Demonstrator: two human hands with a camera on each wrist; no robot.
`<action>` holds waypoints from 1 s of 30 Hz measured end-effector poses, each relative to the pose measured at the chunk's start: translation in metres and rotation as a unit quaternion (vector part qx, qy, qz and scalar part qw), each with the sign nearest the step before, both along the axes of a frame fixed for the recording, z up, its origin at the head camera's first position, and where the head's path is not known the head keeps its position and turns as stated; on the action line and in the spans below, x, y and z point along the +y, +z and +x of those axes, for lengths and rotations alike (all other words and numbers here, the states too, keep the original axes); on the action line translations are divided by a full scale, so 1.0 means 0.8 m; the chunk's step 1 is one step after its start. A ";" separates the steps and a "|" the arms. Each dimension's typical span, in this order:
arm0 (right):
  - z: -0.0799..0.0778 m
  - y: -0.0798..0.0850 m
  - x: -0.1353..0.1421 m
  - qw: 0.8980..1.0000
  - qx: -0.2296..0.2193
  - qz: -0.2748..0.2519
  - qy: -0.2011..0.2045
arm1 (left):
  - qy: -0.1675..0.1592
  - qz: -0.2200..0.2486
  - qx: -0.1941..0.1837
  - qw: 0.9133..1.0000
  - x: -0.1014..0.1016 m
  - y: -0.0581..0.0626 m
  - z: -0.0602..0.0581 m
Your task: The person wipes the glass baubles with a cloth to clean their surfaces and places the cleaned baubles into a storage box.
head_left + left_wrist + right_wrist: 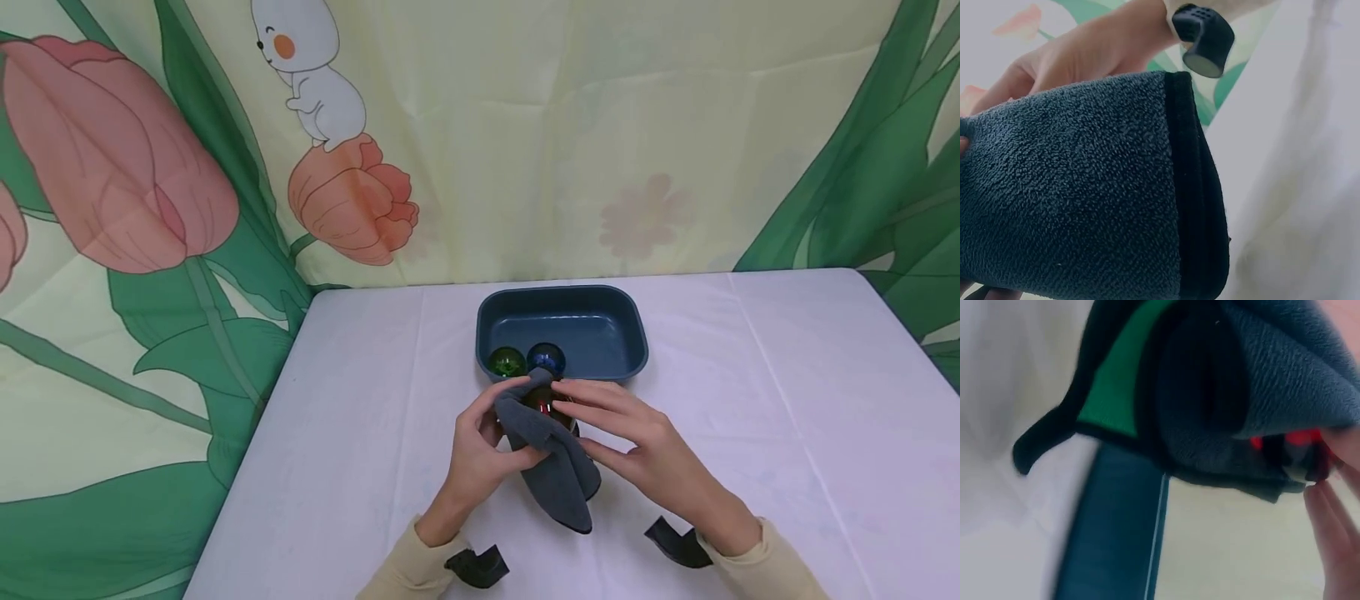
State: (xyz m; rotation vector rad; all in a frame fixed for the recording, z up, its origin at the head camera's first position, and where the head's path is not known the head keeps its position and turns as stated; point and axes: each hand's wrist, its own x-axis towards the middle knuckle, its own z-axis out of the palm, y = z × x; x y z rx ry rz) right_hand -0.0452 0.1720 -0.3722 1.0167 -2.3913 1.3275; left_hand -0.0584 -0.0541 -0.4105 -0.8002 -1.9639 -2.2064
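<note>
Close in front of the blue bin, my left hand [476, 454] grips a dark grey towel [558, 492], thumb on the near side and fingers behind. The towel wraps partly round a shiny red ball [542, 402], whose top and right side show. Fingers and thumb of my right hand [648, 437] hold the ball from the right. Its lower part is hidden by the cloth. In the left wrist view the towel [1072, 187] covers most of the left hand's fingers. The right wrist view shows fingertips at the red ball [1304, 439] under a towel fold, with a green label patch nearby.
The dark blue rectangular bin [611, 333] stands at the back of the white-covered table [360, 400]. Inside its near left part lie a green glass ball [507, 362] and a blue one [547, 357]. A printed curtain [525, 167] hangs behind the table. Black straps circle both wrists.
</note>
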 end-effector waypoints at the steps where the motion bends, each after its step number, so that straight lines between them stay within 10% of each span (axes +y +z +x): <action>1: 0.000 -0.002 0.000 1.000 0.016 0.000 0.007 | -0.004 0.001 -0.001 1.000 0.000 0.000 0.000; 11: -0.002 -0.010 -0.005 0.994 0.105 -0.013 0.027 | -0.006 -0.008 -0.033 0.999 0.001 -0.003 0.004; 22: -0.003 -0.006 0.000 0.991 -0.120 -0.051 0.004 | -0.001 -0.028 -0.032 0.999 -0.001 -0.007 0.006; 30: 0.000 -0.006 0.000 1.000 -0.010 0.011 -0.004 | 0.001 -0.017 -0.023 1.000 -0.003 -0.005 0.004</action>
